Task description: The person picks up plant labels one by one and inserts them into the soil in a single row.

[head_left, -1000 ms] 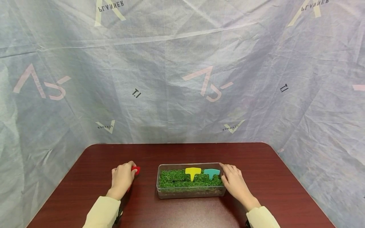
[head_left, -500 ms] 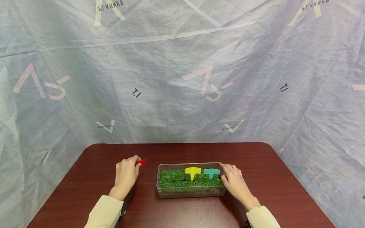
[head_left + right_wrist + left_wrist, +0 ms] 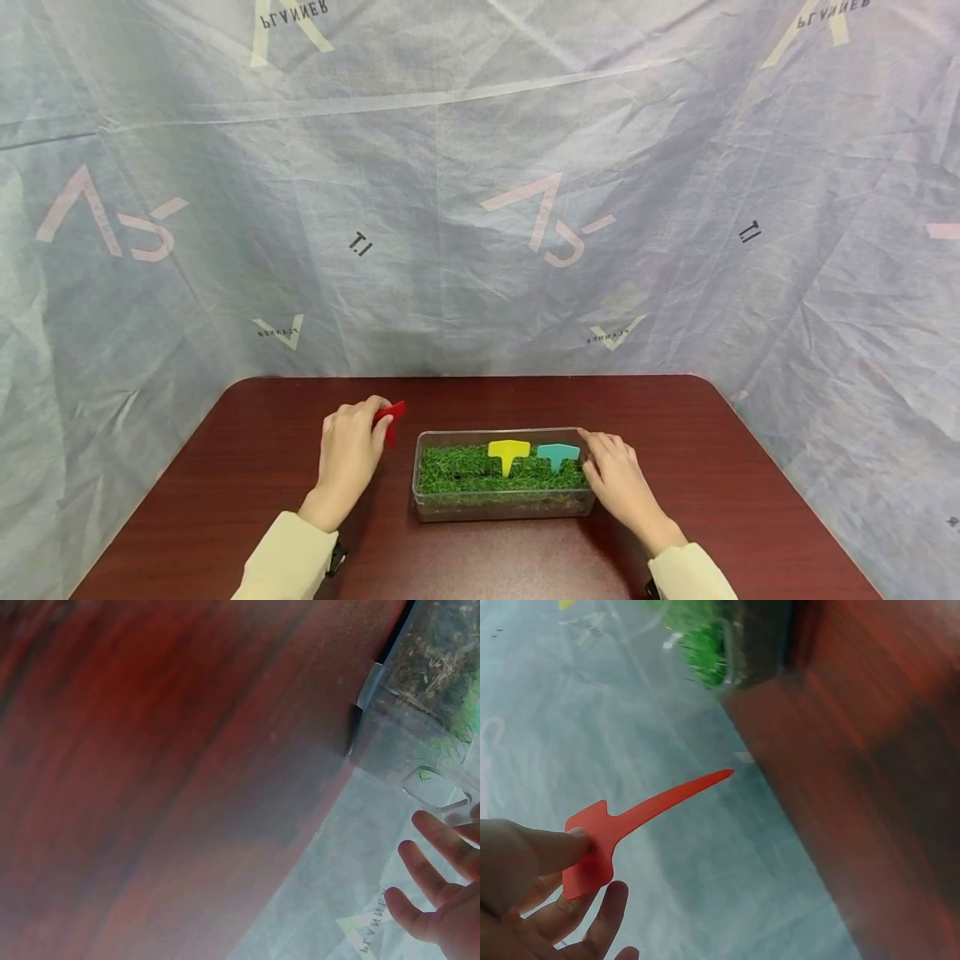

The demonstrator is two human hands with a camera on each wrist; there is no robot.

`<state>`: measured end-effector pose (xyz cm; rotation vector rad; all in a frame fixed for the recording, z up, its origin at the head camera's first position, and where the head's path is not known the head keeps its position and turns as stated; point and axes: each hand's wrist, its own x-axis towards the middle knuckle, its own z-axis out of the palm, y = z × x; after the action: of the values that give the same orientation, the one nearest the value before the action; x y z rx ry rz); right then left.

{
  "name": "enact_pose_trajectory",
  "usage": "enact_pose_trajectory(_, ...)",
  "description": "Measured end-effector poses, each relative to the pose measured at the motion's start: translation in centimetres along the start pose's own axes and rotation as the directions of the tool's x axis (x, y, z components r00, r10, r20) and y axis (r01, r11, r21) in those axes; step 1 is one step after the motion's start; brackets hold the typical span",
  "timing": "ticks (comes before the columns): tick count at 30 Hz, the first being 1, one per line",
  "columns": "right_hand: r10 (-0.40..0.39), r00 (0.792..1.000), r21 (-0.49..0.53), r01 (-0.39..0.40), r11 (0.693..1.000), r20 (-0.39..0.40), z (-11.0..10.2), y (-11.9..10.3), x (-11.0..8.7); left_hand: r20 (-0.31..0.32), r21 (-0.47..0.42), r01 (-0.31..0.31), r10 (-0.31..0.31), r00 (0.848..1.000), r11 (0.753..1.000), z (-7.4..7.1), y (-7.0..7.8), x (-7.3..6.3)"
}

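My left hand (image 3: 351,450) pinches the wide head of a red T-shaped plant label (image 3: 592,855) between thumb and fingers. In the left wrist view its long pointed stem stretches free of the hand; in the head view the stem hangs downward, left of a clear plastic box (image 3: 502,506). Green grass-like turf (image 3: 457,467) fills the box. A yellow plant label (image 3: 508,450) stands upright near its middle, and a teal plant label (image 3: 557,454) stands right of that. At the box's right end rests my right hand (image 3: 618,475), its fingers fairly straight and touching the rim.
The box stands on a dark red wooden table (image 3: 675,417) with rounded far corners. Behind and on both sides hangs a wrinkled grey cloth (image 3: 450,317) with printed letters.
My left hand has moved forward, up and to the right, bringing the red plant label closer to the box. The right hand and the box have stayed put.
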<state>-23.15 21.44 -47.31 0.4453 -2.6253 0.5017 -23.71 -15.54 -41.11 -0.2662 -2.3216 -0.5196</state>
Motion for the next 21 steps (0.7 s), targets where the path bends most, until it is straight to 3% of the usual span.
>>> enact_pose_trajectory(10,0.003,1.000,0.002,-0.003,1.000,0.006,0.0,-0.1,0.0,-0.037,-0.029,-0.039,0.038,0.999,0.999,-0.7,2.3,0.6)
enact_pose_trajectory(21,0.003,1.000,-0.002,-0.003,1.000,0.004,0.1,-0.1,0.0,-0.018,-0.065,-0.068,0.067,0.998,0.996,-0.7,4.1,0.6)
